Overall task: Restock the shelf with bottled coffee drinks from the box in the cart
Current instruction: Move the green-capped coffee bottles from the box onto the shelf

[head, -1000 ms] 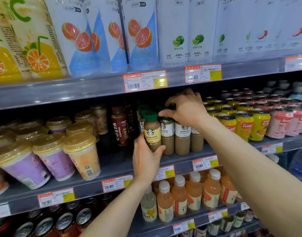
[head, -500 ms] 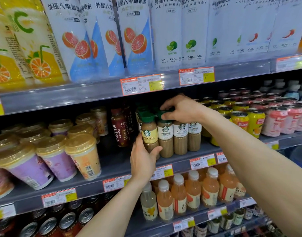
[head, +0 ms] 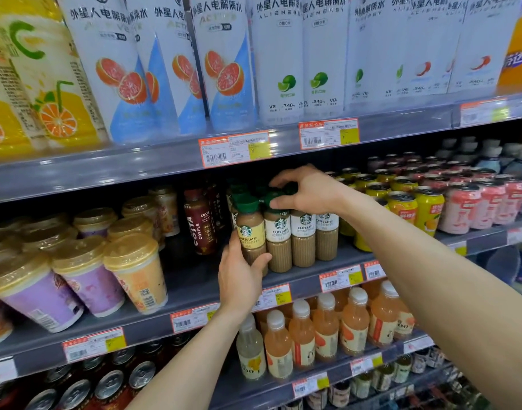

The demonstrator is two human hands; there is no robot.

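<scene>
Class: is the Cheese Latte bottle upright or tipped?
Upright. The Cheese Latte bottle stands cap up, parallel to the neighbouring Caffe Latte bottles; the left hand grips its base.

Positions are given relative to the cheese latte bottle point(head: 250, 229). Its base is covered by the fingers of the left hand point(head: 239, 276). Just to its right, the caps of the caffe latte bottles point(head: 279, 232) lie under the right hand point(head: 308, 190); how many caps that hand grips cannot be told. Behind it, the rear bottles point(head: 239, 192) show only green caps in shadow. Above it, the price tags point(head: 234, 149) are too blurred to read, and the tall bottles point(head: 224, 69) are cut off by the top edge. Below and to its left, the cans point(head: 110, 384) are cut off by the bottom edge.
</scene>
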